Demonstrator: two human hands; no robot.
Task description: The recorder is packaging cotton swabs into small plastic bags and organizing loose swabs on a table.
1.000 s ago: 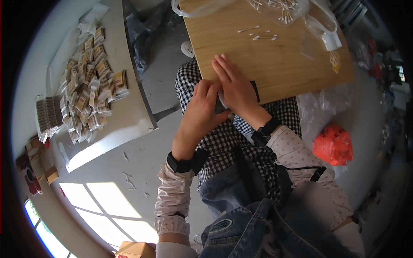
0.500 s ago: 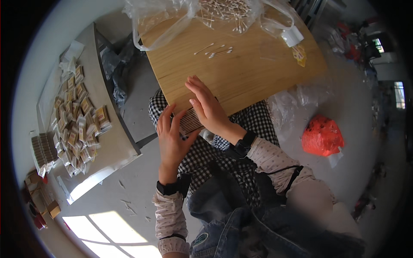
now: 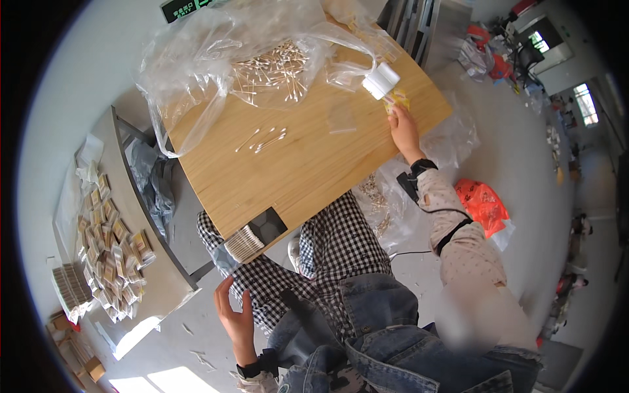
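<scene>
Left hand point(image 3: 236, 323): fingers parted, empty.
Right hand point(image 3: 405, 135): yellow slip point(image 3: 402, 101) met by fingertips, grip unclear.
Cotton-swab bundle point(image 3: 244, 244): table's point(image 3: 314, 167) 7-o'clock corner; could be spilled if nudged.

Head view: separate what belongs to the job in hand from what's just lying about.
Likely work things:
swab bundle at the edge of the table
swab heap
yellow piece at the right hand
packets at left

Seemingly lying about:
red bag
dark plastic

Dark wall sign point(image 3: 181, 10) (green lettering)
</scene>
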